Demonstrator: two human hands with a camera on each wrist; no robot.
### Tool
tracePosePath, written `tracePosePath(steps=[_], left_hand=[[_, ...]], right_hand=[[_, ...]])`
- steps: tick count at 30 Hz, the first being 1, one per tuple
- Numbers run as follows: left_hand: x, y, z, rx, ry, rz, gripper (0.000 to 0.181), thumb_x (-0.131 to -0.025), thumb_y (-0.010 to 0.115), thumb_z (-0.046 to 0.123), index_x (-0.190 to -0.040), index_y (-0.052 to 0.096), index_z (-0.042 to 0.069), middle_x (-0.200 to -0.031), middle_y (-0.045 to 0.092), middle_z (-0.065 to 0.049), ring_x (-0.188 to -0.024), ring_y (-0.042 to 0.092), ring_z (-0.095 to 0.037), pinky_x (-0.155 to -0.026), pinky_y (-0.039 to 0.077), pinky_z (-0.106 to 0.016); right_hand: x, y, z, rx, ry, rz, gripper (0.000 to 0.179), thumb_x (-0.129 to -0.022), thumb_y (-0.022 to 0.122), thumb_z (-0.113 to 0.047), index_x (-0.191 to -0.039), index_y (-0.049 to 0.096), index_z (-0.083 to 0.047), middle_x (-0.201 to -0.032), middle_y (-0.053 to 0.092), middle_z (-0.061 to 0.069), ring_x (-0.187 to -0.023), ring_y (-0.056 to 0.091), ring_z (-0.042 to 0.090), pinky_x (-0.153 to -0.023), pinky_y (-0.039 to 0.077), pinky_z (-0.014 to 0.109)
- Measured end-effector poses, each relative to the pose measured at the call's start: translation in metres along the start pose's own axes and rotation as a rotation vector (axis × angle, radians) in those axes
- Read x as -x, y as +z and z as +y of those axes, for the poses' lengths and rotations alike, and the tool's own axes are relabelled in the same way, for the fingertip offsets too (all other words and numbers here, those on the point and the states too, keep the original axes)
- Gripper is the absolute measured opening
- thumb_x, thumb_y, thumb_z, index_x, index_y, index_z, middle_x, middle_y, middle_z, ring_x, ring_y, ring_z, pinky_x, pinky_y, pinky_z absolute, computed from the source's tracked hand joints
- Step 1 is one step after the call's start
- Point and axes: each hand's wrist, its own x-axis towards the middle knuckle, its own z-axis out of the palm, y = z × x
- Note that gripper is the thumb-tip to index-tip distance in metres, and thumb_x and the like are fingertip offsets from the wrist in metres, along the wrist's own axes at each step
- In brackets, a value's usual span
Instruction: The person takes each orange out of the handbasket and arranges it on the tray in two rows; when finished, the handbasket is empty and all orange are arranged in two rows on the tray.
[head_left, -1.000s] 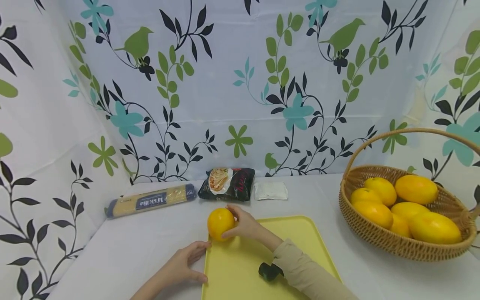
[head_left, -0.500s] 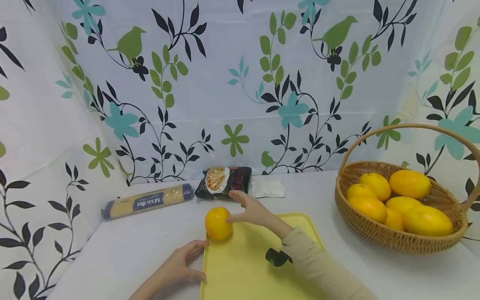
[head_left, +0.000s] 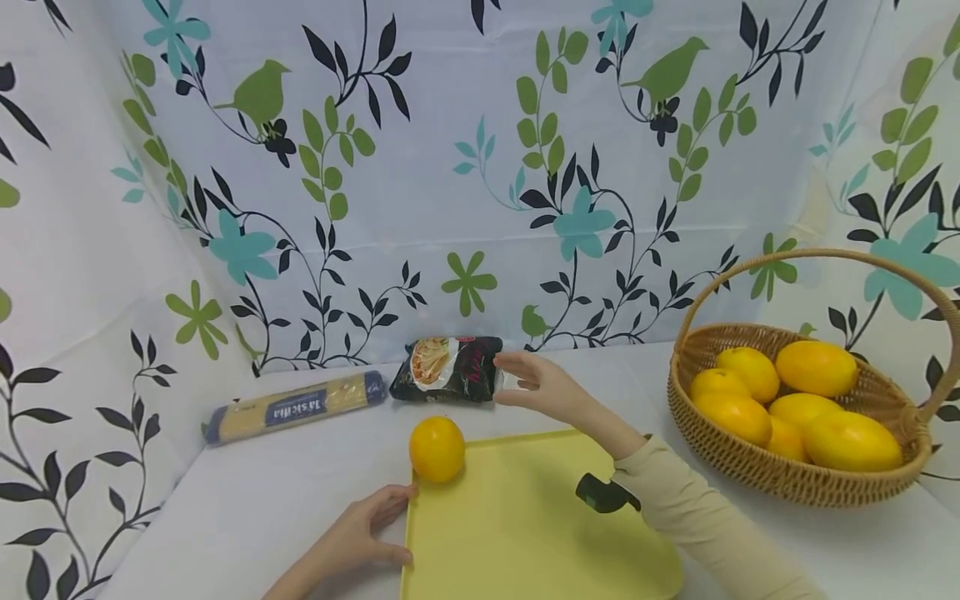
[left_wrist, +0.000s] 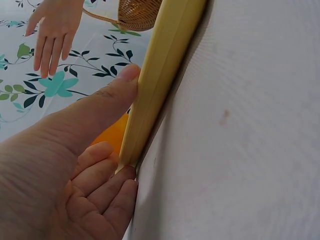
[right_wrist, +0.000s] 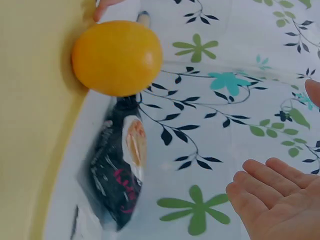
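Note:
A round orange [head_left: 437, 450] sits on the far left corner of a yellow tray [head_left: 525, 533]. At the tray's left edge is my left hand [head_left: 367, 533]; its thumb and fingertips rest against the rim, as the left wrist view also shows. My right hand [head_left: 543, 387] is raised past the tray's far edge, fingers loosely bent and holding nothing. It overlaps the white packet [head_left: 508, 382] in the head view, beside a black food packet [head_left: 450, 371]. In the right wrist view the orange [right_wrist: 117, 57] stands apart from that hand [right_wrist: 280, 205].
A long pack of spaghetti [head_left: 296, 408] lies at the back left. On the right stands a wicker basket [head_left: 787, 487] with a tall handle, holding several yellow-orange fruits [head_left: 813, 368]. A patterned cloth [head_left: 480, 167] hangs behind the white table [head_left: 262, 492].
My right hand has let go of the orange and moved right and back toward the packets. The orange stays on the tray corner, and my left hand stays at the rim.

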Motion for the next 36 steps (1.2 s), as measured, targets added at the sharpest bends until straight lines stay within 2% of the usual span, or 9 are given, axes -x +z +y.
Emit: tracePosePath(steps=[8,12,16,25,26,29,33,34,36], left_hand=[[0.0,0.001,0.003,-0.012,0.009,0.018,0.07,-0.067,0.078,0.021,-0.122,0.044,-0.004,-0.129,0.042,-0.024,-0.116,0.041,-0.035,-0.096,0.035,-0.035],[-0.001,0.003,0.002,-0.012,0.009,0.016,0.071,-0.067,0.078,0.022,-0.123,0.043,-0.005,-0.129,0.042,-0.023,-0.116,0.041,-0.034,-0.096,0.035,-0.034],[-0.002,0.005,0.002,0.005,0.015,0.009,0.071,-0.067,0.077,0.021,-0.123,0.043,-0.006,-0.129,0.042,-0.024,-0.117,0.04,-0.035,-0.097,0.035,-0.033],[-0.002,0.007,0.002,0.011,-0.029,0.003,0.073,-0.067,0.078,0.022,-0.125,0.043,-0.004,-0.13,0.041,-0.022,-0.118,0.04,-0.033,-0.097,0.035,-0.036],[-0.001,0.007,0.002,0.011,-0.034,0.002,0.073,-0.067,0.078,0.022,-0.125,0.043,-0.004,-0.131,0.041,-0.022,-0.118,0.04,-0.033,-0.097,0.035,-0.036],[0.001,0.006,0.003,0.007,-0.045,0.006,0.074,-0.067,0.078,0.023,-0.126,0.042,-0.004,-0.131,0.04,-0.022,-0.118,0.04,-0.033,-0.097,0.034,-0.039],[0.002,0.004,0.003,0.008,-0.056,0.017,0.074,-0.066,0.078,0.022,-0.126,0.042,-0.003,-0.132,0.039,-0.022,-0.118,0.04,-0.033,-0.097,0.033,-0.04],[0.002,0.004,0.003,0.011,-0.06,0.017,0.074,-0.066,0.078,0.022,-0.126,0.042,-0.003,-0.132,0.039,-0.021,-0.118,0.04,-0.032,-0.097,0.033,-0.04],[0.002,0.003,0.002,0.023,-0.064,0.014,0.074,-0.067,0.078,0.022,-0.126,0.042,-0.004,-0.132,0.039,-0.022,-0.118,0.04,-0.033,-0.097,0.033,-0.039]], right_hand=[[0.015,-0.041,-0.023,0.051,-0.083,0.024,0.06,-0.084,0.064,-0.019,-0.132,0.036,0.003,-0.134,0.038,0.017,-0.124,0.033,0.026,-0.103,0.028,0.037],[0.028,-0.061,-0.031,0.101,-0.063,0.054,0.058,-0.085,0.062,-0.018,-0.133,0.035,0.002,-0.135,0.037,0.016,-0.125,0.032,0.026,-0.104,0.026,0.039],[0.042,-0.084,-0.037,0.214,-0.027,0.099,0.057,-0.085,0.062,-0.018,-0.132,0.036,0.0,-0.135,0.038,0.015,-0.125,0.032,0.027,-0.104,0.025,0.041],[0.079,-0.144,-0.043,0.36,0.06,0.202,0.054,-0.088,0.059,-0.02,-0.132,0.036,0.001,-0.133,0.037,0.019,-0.124,0.03,0.035,-0.101,0.025,0.05],[0.084,-0.15,-0.042,0.373,0.072,0.221,0.054,-0.088,0.058,-0.021,-0.132,0.036,0.0,-0.134,0.037,0.019,-0.124,0.03,0.035,-0.101,0.026,0.049],[0.098,-0.165,-0.035,0.372,0.086,0.278,0.052,-0.09,0.055,-0.02,-0.133,0.035,0.001,-0.134,0.036,0.02,-0.123,0.031,0.036,-0.101,0.031,0.03],[0.11,-0.18,-0.026,0.374,0.128,0.338,0.05,-0.091,0.053,-0.02,-0.133,0.035,0.0,-0.133,0.037,0.019,-0.123,0.032,0.032,-0.088,0.033,0.005],[0.112,-0.184,-0.025,0.38,0.151,0.348,0.05,-0.091,0.053,-0.021,-0.133,0.034,-0.001,-0.133,0.037,0.018,-0.123,0.032,0.032,-0.089,0.033,0.005],[0.116,-0.192,-0.022,0.389,0.201,0.361,0.052,-0.092,0.052,-0.025,-0.134,0.033,-0.002,-0.135,0.035,0.017,-0.124,0.03,0.034,-0.097,0.033,0.018]])
